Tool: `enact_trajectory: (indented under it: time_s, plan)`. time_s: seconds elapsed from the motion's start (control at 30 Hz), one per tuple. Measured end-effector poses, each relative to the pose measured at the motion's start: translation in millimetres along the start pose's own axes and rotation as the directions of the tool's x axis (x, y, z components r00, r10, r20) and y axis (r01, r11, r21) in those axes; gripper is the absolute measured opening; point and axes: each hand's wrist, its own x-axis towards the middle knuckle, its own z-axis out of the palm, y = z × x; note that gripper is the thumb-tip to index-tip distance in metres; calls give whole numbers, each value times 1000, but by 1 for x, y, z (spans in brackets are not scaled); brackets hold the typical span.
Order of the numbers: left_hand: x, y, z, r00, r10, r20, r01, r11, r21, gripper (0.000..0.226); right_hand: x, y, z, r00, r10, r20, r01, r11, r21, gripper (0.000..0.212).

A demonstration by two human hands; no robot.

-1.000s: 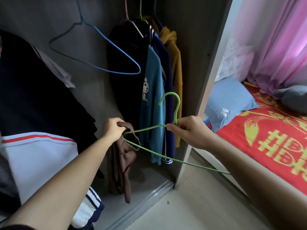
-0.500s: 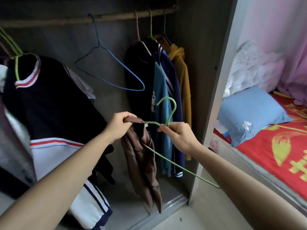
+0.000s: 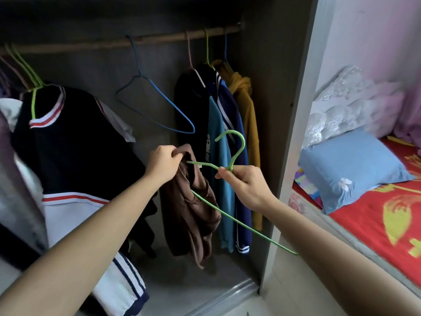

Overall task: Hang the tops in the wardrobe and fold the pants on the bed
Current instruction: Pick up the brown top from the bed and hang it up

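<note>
green hanger [image 3: 238, 156]: left arm hidden inside brown top [image 3: 193, 213] | left hand [image 3: 163, 163]: fingertips buried in the cloth | label [image 3: 199, 166] on top: too small to read | bed [image 3: 364, 215]: cut off by right edge

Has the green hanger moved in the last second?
Yes. The green hanger has risen: its hook, earlier below the empty blue hanger's lower corner, now sits level with it.

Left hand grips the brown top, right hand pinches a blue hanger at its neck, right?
Wrong colour: the head view shows the right hand pinching a green hanger at its neck. The left hand does grip the brown top.
</note>
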Motion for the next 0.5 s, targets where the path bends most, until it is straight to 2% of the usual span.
enact_trajectory:
  time_s: [0.07, 0.13, 0.23, 0.37, 0.43, 0.5]
  plan:
    - [3, 7, -2, 999, -44, -10, 42, 993, -110, 34, -5, 6, 8, 999, 46, 28, -46, 999, -13, 31]
    - [2, 18, -2, 999, -38, -9, 35, 973, -230, 37, -8, 16, 18, 986, 152, 74, -148, 987, -56, 34]
    - [-2, 22, 0, 996, 2, 90, 22, 965, -262, 36, -2, 16, 18, 968, 251, 19, -250, 968, -19, 35]
    - [-5, 6, 3, 984, -70, 166, 124, 932, -340, 7, 1, 0, 7, 979, 160, -126, -148, 984, 100, 35]
    - [-3, -1, 0, 979, -87, 183, 153, 908, -390, 9, -1, -2, 9, 973, 149, -177, -128, 984, 124, 35]
    - [1, -7, -3, 981, -85, 174, 143, 925, -353, 14, -1, -3, 10, 967, 150, -206, -125, 984, 128, 35]
